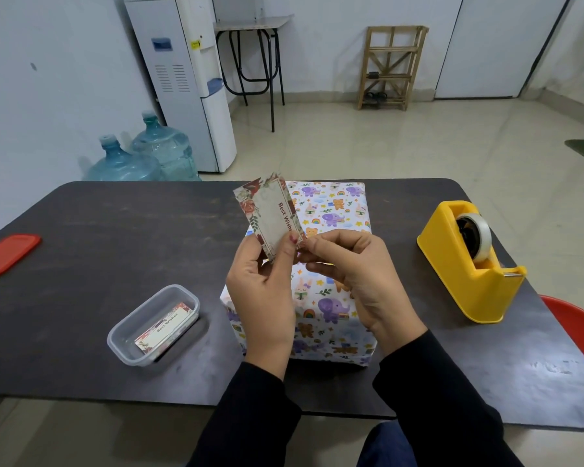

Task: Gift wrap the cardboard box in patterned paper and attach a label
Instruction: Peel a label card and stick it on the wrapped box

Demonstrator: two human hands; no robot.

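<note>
The person is holding a "Best Wishes" label just above the box. The box is sitting directly beneath the fingers and is already covered on every visible face in the patterned paper, so the wrapping part is looking done as far as can be seen. The left hand is gripping the label's lower end, with the thumb pressing on the printed face and the other fingers curling behind it. The right hand is pinching the label's near corner between thumb and forefinger, right beside the left thumb. It may be working at a backing, though that is too small to tell. Judging from this, fixing the label onto the paper is what is remaining. A yellow tape dispenser is standing well to the right of the right hand's fingers. A clear tub with spare labels is sitting out to the left of the left hand, and a red lid is lying farther out on the dark table.
</note>
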